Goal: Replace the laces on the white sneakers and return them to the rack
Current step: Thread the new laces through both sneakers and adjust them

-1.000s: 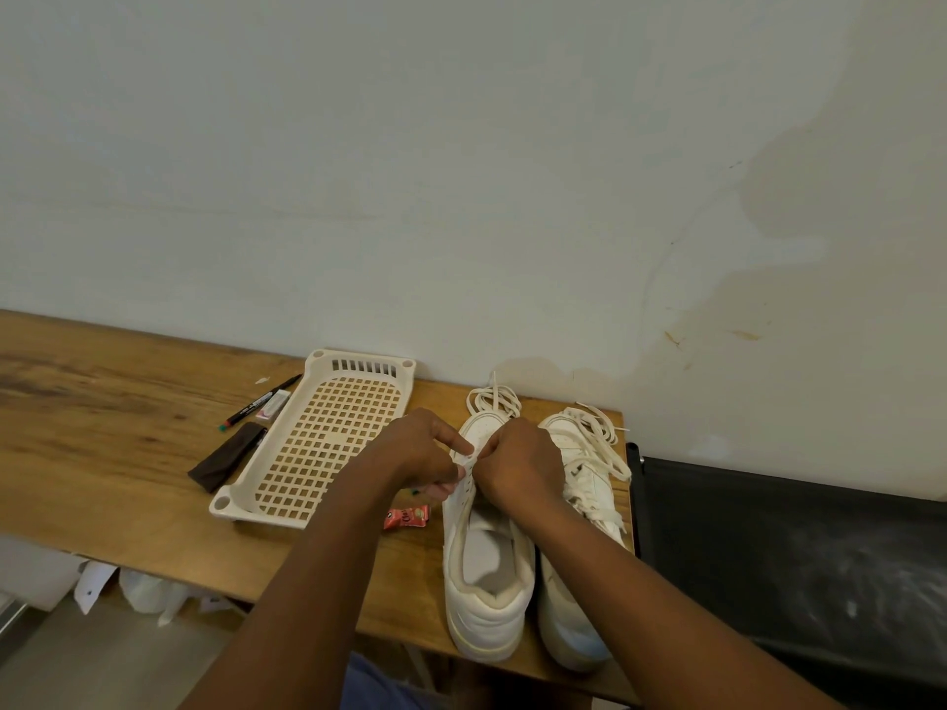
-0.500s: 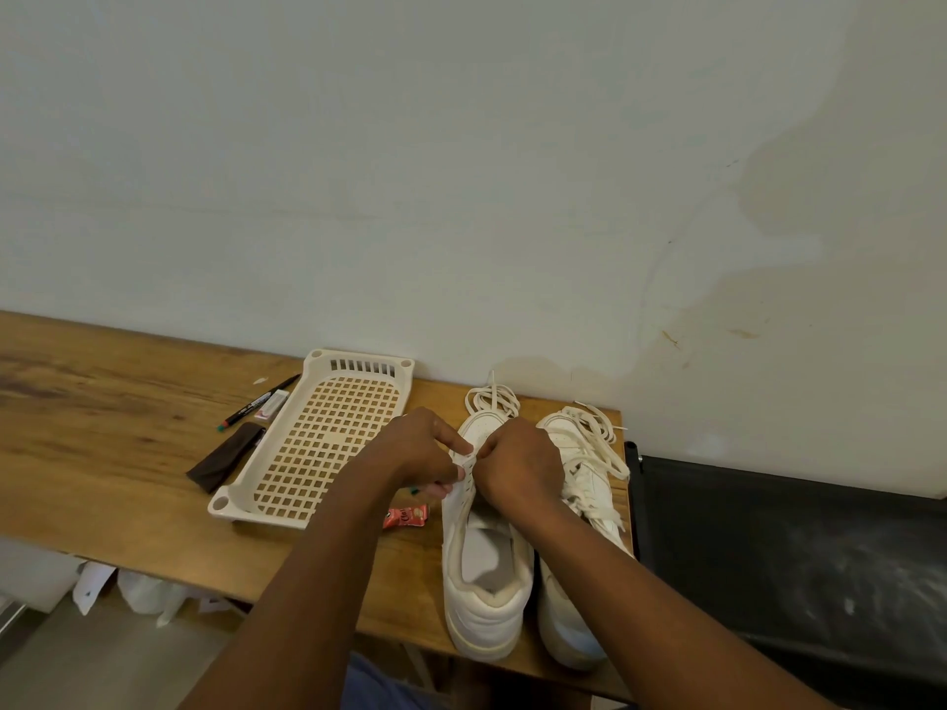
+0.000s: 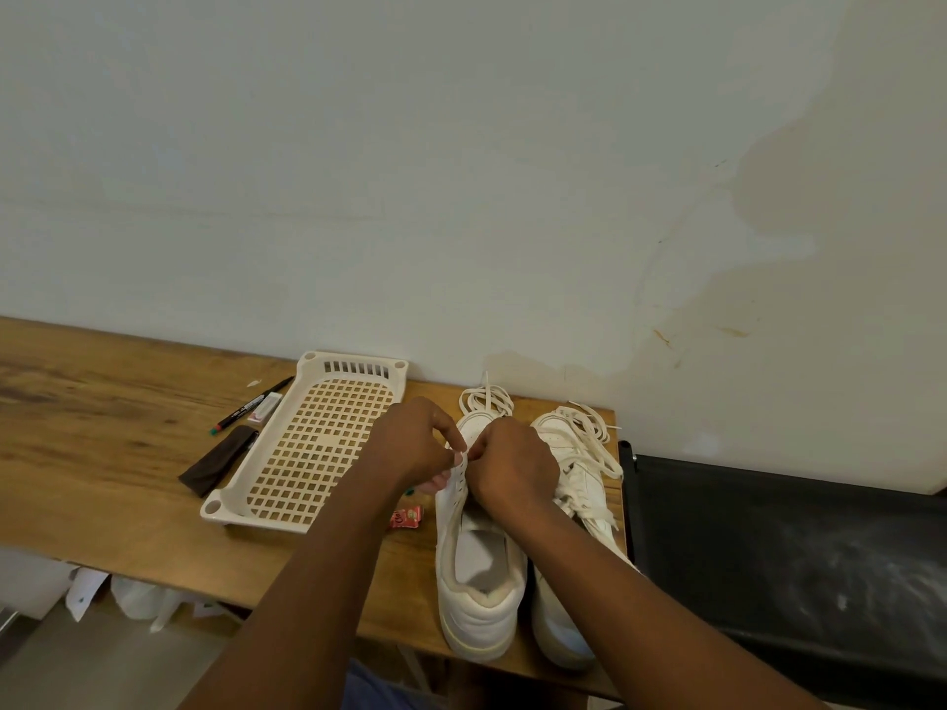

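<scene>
Sneakers, white, are set side by side at the wooden bench's (image 3: 102,453) right end, toes to a stained pale wall: left sneaker (image 3: 479,581), right sneaker (image 3: 574,484). Left sneaker's eyelet row is pinched by left hand (image 3: 410,448) and right hand (image 3: 512,468), fingers curled. Loose lace (image 3: 487,402) is piled at its toe. Lattice rack (image 3: 307,453), marker (image 3: 246,407), red wrapper (image 3: 407,517) are alongside.

Both forearms are bare, with no sleeves, and blue clothing (image 3: 369,689) shows at the lap.
</scene>
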Motion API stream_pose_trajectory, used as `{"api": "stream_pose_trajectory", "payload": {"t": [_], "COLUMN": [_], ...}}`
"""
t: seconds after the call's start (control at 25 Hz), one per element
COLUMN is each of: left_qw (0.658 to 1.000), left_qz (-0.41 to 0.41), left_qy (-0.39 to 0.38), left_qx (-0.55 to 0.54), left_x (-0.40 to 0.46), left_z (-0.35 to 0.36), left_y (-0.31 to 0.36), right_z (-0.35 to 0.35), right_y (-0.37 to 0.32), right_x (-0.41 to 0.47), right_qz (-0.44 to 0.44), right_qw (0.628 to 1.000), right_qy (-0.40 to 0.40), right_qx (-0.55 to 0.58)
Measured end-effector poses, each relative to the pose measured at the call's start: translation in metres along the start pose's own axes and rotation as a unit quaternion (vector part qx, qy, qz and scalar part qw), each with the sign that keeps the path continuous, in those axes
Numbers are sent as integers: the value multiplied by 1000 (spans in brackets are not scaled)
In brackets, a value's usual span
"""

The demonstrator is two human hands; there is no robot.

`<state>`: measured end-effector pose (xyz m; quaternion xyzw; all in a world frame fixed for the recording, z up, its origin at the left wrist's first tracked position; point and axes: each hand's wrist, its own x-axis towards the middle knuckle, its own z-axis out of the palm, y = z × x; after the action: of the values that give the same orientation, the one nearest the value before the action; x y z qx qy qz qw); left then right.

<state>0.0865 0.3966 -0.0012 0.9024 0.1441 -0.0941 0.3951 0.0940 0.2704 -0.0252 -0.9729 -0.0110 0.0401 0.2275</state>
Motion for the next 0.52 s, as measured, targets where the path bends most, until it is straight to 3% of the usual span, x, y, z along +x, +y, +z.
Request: {"api": "stream_pose_trajectory", "payload": {"t": [0.28, 0.4, 0.52], "left_qw": [998, 993, 989], "left_qz": [49, 77, 119], "left_qy": [9, 38, 84], "left_qx": [45, 85, -26], "left_x": [2, 3, 0], "left_z": [-2, -5, -13], "left_y": [0, 1, 2], "right_z": [-25, -41, -50], "right_y": [-1, 1, 4], "right_x": [3, 6, 12], "right_qz": [-57, -75, -83], "right_qw": [993, 994, 993], "right_qy": [-98, -83, -46], "right_qx": [-15, 2, 75]}}
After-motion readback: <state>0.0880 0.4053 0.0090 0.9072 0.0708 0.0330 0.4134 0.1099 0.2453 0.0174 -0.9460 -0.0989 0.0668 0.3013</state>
